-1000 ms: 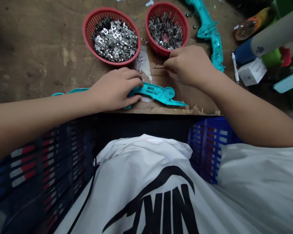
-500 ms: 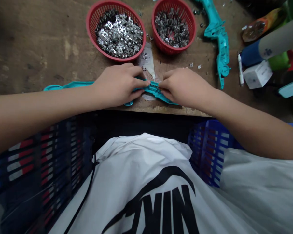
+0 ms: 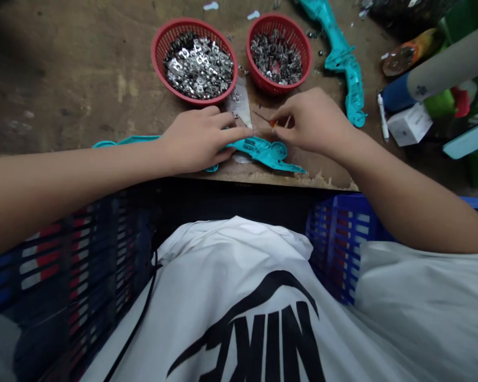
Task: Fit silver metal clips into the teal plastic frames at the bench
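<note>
A long teal plastic part point(image 3: 265, 152) lies along the near edge of the wooden table point(image 3: 75, 90). My left hand point(image 3: 197, 140) rests on it, fingers curled down and pressing it to the table. Just above the part's round end, my right hand point(image 3: 313, 121) pinches a thin dark pin with a small orange tip point(image 3: 267, 120). Behind my hands stand two red baskets: the left red basket point(image 3: 194, 61) holds shiny metal pieces, the right red basket point(image 3: 279, 53) holds darker metal pieces.
A second teal part point(image 3: 342, 58) lies at the back right. A white pen point(image 3: 383, 115), a small white box point(image 3: 409, 123), a grey-and-blue tube point(image 3: 442, 68) and green packages crowd the right edge. Blue crates point(image 3: 342, 239) sit under the table by my lap.
My right hand lifted off the teal part and moved up and right, now pinching the thin pin. My left hand stayed on the part. The view shifted slightly.
</note>
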A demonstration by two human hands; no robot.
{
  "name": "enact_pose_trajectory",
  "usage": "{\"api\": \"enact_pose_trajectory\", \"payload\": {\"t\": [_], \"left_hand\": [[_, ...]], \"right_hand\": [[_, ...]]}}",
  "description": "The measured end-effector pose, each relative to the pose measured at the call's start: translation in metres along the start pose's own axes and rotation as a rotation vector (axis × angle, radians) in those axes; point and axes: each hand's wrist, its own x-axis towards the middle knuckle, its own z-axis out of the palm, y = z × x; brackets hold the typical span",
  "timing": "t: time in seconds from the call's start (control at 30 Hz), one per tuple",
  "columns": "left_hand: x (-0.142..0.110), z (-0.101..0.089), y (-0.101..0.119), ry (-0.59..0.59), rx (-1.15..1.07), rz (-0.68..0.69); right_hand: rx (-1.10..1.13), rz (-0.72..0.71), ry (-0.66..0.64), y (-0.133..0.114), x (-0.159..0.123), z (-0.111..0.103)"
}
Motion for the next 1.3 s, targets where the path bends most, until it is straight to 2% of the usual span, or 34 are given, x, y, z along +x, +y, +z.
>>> {"api": "enact_pose_trajectory", "payload": {"t": [0.07,0.1,0.2,0.3,0.4,0.5,0.57,0.67,0.73,0.8,0.87,0.93,0.97,1.03,1.1,1.13,1.2,1.23,1.3], "left_hand": [[0.001,0.003,-0.002,-0.012,0.017,0.033],[0.002,0.004,-0.004,-0.017,0.029,0.045],[0.004,0.008,-0.009,0.002,0.02,0.047],[0.005,0.012,-0.014,0.02,-0.055,0.03],[0.004,0.014,-0.018,0.025,-0.122,0.022],[0.003,0.013,-0.021,0.047,-0.097,0.052],[0.004,0.012,-0.02,0.039,-0.039,0.071],[0.004,0.006,-0.008,-0.017,0.028,0.059],[0.002,-0.006,0.01,-0.076,0.077,0.052],[-0.002,-0.032,0.032,-0.078,0.169,0.092],[-0.008,-0.071,0.049,0.078,0.301,0.164],[-0.014,-0.119,0.048,0.321,0.41,0.182],[-0.016,-0.143,0.037,0.417,0.433,0.138],[-0.019,-0.182,-0.003,0.512,0.432,-0.085],[-0.021,-0.202,-0.062,0.507,0.418,-0.381],[-0.023,-0.204,-0.093,0.474,0.423,-0.525],[-0.028,-0.2,-0.15,0.336,0.389,-0.772],[-0.031,-0.195,-0.172,0.245,0.383,-0.853],[-0.039,-0.19,-0.195,0.063,0.386,-0.888]], "right_hand": [[-0.15,0.027,-0.064,-0.004,0.003,-0.005],[-0.206,-0.007,-0.128,-0.011,0.003,-0.008],[-0.224,-0.229,-0.266,-0.034,-0.002,-0.012],[-0.243,-0.326,-0.319,-0.045,-0.007,-0.012],[-0.286,-0.336,-0.341,-0.041,-0.008,-0.014],[-0.256,-0.336,-0.383,-0.033,-0.007,-0.013],[-0.211,-0.308,-0.361,-0.031,-0.008,-0.005],[-0.186,-0.21,-0.256,-0.04,-0.011,0.02],[-0.185,-0.174,-0.232,-0.05,-0.012,0.035],[-0.165,-0.191,-0.207,-0.055,-0.011,0.036],[-0.11,-0.217,-0.089,-0.046,-0.008,0.018],[-0.056,-0.165,0.148,-0.019,-0.004,-0.016],[-0.035,-0.096,0.274,0.001,-0.002,-0.036],[-0.045,0.126,0.463,0.048,-0.001,-0.071],[-0.055,0.376,0.482,0.094,-0.005,-0.093],[-0.067,0.487,0.455,0.112,-0.009,-0.097],[-0.093,0.638,0.383,0.139,-0.017,-0.093],[-0.1,0.679,0.351,0.147,-0.021,-0.087],[-0.098,0.721,0.287,0.156,-0.027,-0.071]]}}
